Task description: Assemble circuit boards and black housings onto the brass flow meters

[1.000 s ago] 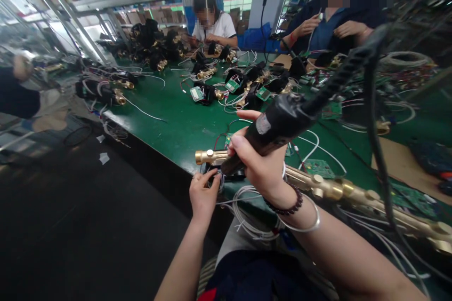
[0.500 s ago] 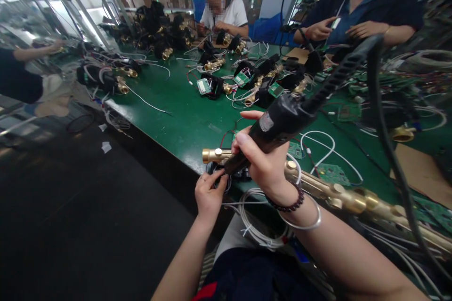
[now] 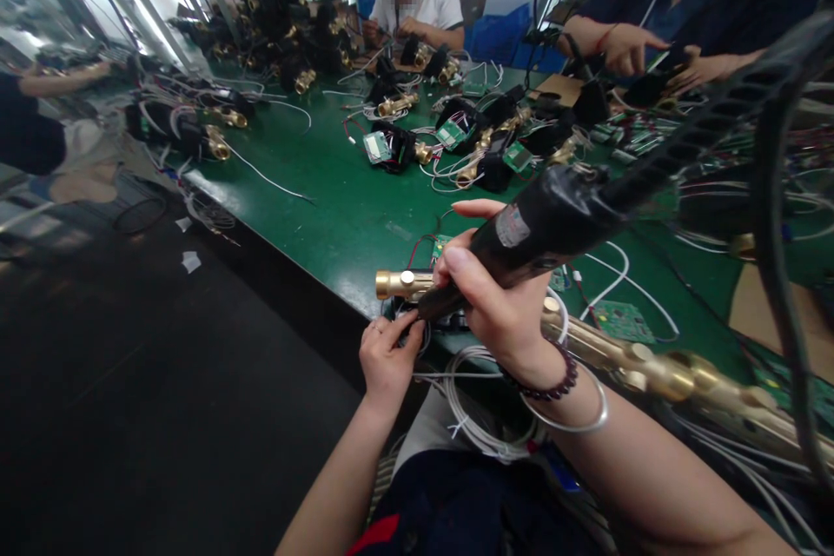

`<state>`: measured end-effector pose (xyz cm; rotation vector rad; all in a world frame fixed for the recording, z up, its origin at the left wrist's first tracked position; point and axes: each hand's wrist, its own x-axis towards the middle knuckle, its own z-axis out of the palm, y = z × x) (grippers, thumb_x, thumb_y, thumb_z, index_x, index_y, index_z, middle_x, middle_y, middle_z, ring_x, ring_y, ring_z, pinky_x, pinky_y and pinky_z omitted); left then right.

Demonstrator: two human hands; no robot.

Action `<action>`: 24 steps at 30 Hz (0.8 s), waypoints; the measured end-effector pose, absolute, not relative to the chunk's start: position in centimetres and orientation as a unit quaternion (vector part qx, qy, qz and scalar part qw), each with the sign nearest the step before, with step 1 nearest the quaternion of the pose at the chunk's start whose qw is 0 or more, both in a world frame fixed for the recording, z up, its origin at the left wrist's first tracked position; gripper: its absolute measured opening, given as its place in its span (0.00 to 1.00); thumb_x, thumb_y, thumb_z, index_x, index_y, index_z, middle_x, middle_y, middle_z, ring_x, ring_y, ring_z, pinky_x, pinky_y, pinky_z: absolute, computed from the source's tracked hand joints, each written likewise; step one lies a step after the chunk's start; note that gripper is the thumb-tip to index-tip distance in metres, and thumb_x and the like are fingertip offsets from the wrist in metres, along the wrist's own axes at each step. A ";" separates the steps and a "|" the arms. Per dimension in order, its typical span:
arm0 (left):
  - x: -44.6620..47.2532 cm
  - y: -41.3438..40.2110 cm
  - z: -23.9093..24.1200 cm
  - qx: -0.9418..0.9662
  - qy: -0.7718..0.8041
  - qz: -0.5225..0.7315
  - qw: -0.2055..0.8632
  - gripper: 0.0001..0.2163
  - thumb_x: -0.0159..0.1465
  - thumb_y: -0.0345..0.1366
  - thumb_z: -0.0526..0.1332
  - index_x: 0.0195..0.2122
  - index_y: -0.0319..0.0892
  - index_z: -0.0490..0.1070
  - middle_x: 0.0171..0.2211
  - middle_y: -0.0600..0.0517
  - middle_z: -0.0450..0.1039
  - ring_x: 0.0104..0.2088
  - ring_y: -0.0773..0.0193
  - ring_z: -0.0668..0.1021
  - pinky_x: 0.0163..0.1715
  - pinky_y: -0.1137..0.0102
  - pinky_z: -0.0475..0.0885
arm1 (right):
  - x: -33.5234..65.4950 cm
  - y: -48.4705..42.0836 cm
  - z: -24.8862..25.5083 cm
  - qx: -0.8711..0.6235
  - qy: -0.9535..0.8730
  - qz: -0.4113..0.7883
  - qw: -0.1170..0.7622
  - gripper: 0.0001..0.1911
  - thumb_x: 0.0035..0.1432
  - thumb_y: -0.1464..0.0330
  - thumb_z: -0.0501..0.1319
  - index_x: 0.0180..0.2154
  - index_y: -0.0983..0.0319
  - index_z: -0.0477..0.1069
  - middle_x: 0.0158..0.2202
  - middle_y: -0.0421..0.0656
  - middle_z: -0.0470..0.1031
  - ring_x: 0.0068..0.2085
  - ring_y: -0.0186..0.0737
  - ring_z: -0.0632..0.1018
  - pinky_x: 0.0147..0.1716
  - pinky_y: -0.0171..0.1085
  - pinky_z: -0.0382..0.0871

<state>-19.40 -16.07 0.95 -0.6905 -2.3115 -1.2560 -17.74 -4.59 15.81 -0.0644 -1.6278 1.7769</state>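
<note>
My right hand [image 3: 505, 304] is wrapped round a black electric screwdriver [image 3: 540, 221], which slants down to the left with its thick cord running off to the upper right. The tool's tip points at a dark part under a brass pipe fitting [image 3: 391, 283] near the bench edge. My left hand [image 3: 386, 358] is closed in a pinch beside that tip; what lies between the fingers is hidden. Below my right wrist hangs a coil of grey cable [image 3: 456, 408]. More brass fittings [image 3: 671, 373] lie in a row under my right forearm.
The green bench [image 3: 313, 230] carries black-and-brass meter units [image 3: 391, 148] with circuit boards and loose wires. A circuit board [image 3: 622, 321] lies right of my hand, near cardboard [image 3: 782, 313]. Two co-workers sit across; a person's arm [image 3: 65, 82] shows far left.
The screwdriver's rear end and cord have shifted slightly right, while its tip stays by my left fingers. The co-worker's hands at the right have changed position. The view has moved a little.
</note>
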 end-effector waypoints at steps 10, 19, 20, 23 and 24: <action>-19.3 -16.0 1.2 -0.253 -0.837 -0.431 0.224 0.10 0.63 0.40 0.58 0.35 0.43 0.77 0.19 0.55 0.67 0.21 0.69 0.69 0.26 0.74 0.65 | -17.8 -4.5 15.3 -0.019 -0.625 0.693 0.360 0.15 0.50 0.69 0.62 0.42 0.56 0.65 0.21 0.33 0.68 0.21 0.34 0.69 0.24 0.38 0.68; -19.4 -16.0 1.2 -0.262 -0.827 -0.439 0.234 0.09 0.63 0.38 0.59 0.35 0.42 0.77 0.19 0.56 0.66 0.21 0.70 0.68 0.24 0.74 0.63 | -18.1 -4.5 15.0 -0.008 -0.613 0.699 0.367 0.14 0.51 0.70 0.62 0.42 0.59 0.66 0.21 0.33 0.68 0.21 0.33 0.69 0.24 0.37 0.67; -19.4 -16.0 1.1 -0.262 -0.826 -0.440 0.234 0.08 0.63 0.38 0.59 0.35 0.42 0.77 0.19 0.56 0.66 0.21 0.70 0.68 0.24 0.74 0.63 | -18.2 -4.5 15.0 -0.010 -0.616 0.695 0.370 0.14 0.50 0.70 0.62 0.41 0.59 0.66 0.20 0.33 0.68 0.20 0.33 0.69 0.23 0.37 0.67; -19.4 -16.0 0.9 -0.258 -0.828 -0.441 0.230 0.08 0.62 0.38 0.60 0.35 0.42 0.77 0.19 0.56 0.66 0.21 0.70 0.68 0.25 0.74 0.64 | -18.4 -4.3 15.0 -0.011 -0.622 0.687 0.375 0.14 0.49 0.71 0.62 0.40 0.59 0.66 0.20 0.33 0.67 0.20 0.34 0.69 0.22 0.36 0.66; -19.4 -16.0 0.9 -0.255 -0.830 -0.440 0.229 0.08 0.62 0.38 0.60 0.35 0.43 0.77 0.19 0.56 0.66 0.21 0.70 0.68 0.25 0.74 0.64 | -18.4 -4.3 14.9 -0.009 -0.623 0.687 0.373 0.14 0.50 0.71 0.62 0.40 0.59 0.67 0.20 0.33 0.67 0.20 0.34 0.69 0.22 0.37 0.66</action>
